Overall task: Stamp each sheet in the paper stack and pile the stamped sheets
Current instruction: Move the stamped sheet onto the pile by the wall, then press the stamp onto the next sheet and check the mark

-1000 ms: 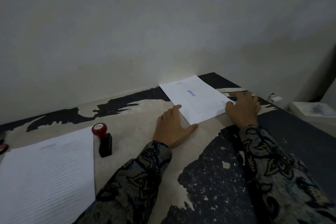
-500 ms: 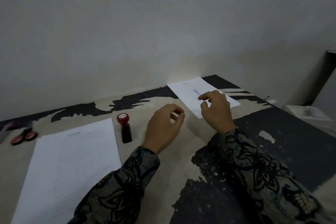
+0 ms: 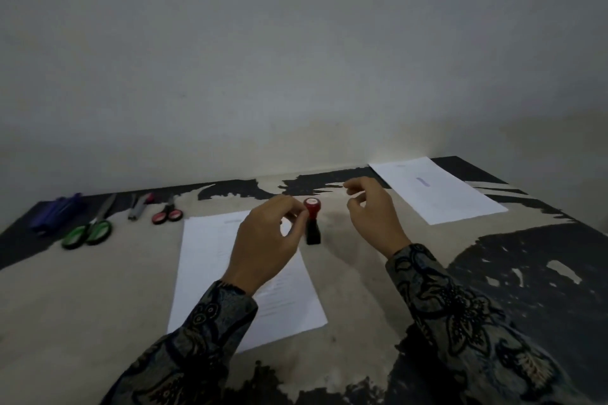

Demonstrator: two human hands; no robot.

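Both hands had left the stamped sheet (image 3: pixel 437 189) at the far right of the table (image 3: pixel 98 299) and moved back toward the middle, which placed that sheet in the finished pile with its blue mark facing up. Left hand (image 3: pixel 266 240) hung over the paper stack (image 3: pixel 210 273), fingers curled loosely toward the thumb and grasping nothing; its fingertips sat just beside the red knob of the stamp (image 3: pixel 312 220), and contact could not be confirmed. Right hand (image 3: pixel 375 210) hovered to the right of the stamp, fingers half bent, also empty. The paper stack lay flat at the centre-left of the table, its top sheet showing no stamp mark where visible. The stamp stood upright just beside the stack's far right corner. Judged from this layout, one cycle was complete and the next step was to take up the stamp for the top sheet. Two pairs of scissors (image 3: pixel 87 233) and some pens (image 3: pixel 139 205) lay well apart at the far left.
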